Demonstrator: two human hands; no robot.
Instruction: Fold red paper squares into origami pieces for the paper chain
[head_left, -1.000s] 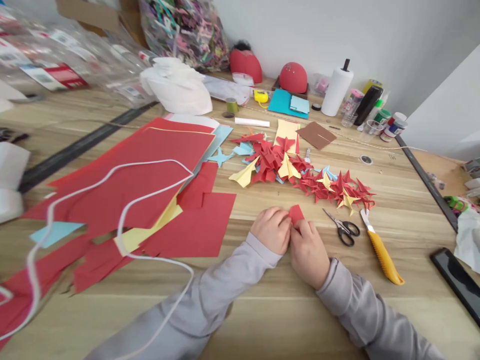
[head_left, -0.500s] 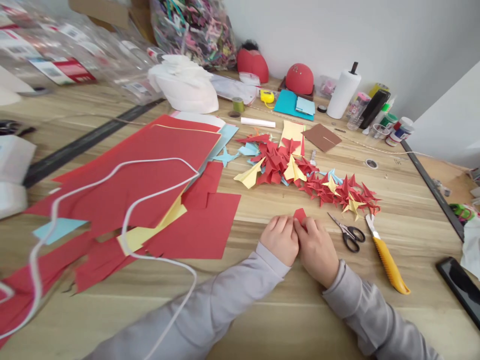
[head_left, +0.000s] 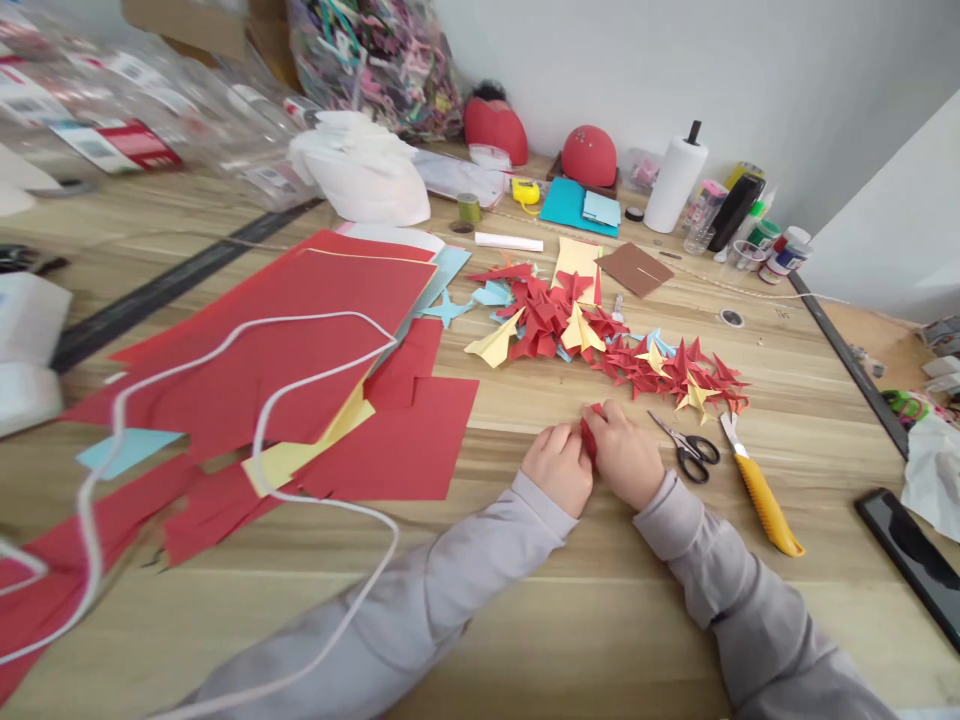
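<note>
A small folded piece of red paper is pinched between my two hands, low over the wooden table. My left hand has its fingers closed at the paper's left side. From the right, my right hand grips the same piece, its fingers curled and covering much of it. Beyond the hands lies a pile of folded red, yellow and blue paper stars. Black-handled scissors rest just right of my right hand, and a yellow-handled cutter lies past them.
Large red paper sheets spread over the left side, with a white cable looped across them. A phone lies at the right edge. Along the back stand a white paper roll, bottles and a yellow tape measure.
The red paper has turned from a flat, upward-pointing tip to a narrow, tilted edge between my hands. My right hand has rotated and lifted slightly. The whole view has shifted a little.
</note>
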